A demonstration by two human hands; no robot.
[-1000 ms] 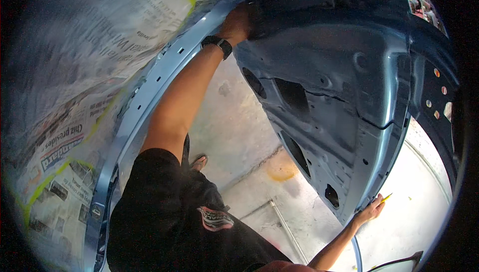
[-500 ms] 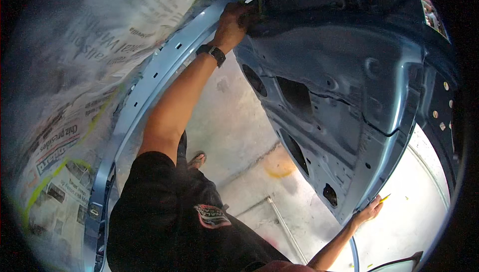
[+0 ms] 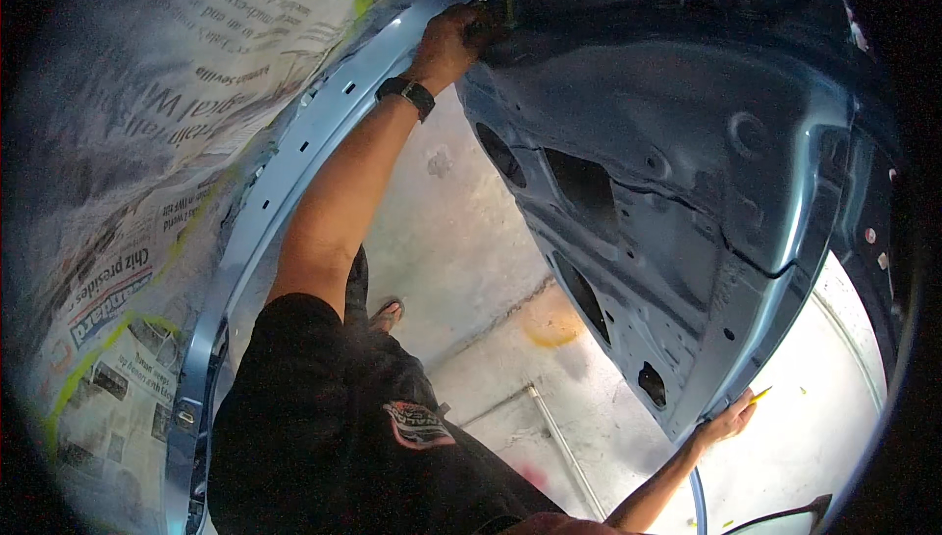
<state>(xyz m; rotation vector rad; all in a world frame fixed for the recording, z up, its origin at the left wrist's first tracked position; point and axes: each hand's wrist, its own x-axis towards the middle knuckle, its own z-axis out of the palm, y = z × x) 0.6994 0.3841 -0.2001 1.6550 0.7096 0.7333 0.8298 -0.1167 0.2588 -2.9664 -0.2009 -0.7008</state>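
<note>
My left hand (image 3: 449, 47), with a dark watch on the wrist, is raised at the upper end of a blue-grey car door panel (image 3: 677, 201), beside a light-blue body frame (image 3: 334, 113). Its fingers are curled in shadow, and what they grip is hard to make out. At the panel's lower right end, my right hand (image 3: 724, 422) is closed on a slim yellow tool (image 3: 759, 396), against the edge of the metal. The panel's inner face shows ribs and cut-out holes.
Newspaper masking (image 3: 118, 172) with green tape covers the left side. Below lies a pale, stained floor (image 3: 451, 191) with a long pole (image 3: 559, 442) on it and my sandaled foot (image 3: 388, 314). A dark body part (image 3: 873, 201) stands at the far right.
My left wrist has shifted slightly left, with more of that hand showing. The panel's upper right part appears a little farther right. My right hand is in nearly the same place.
</note>
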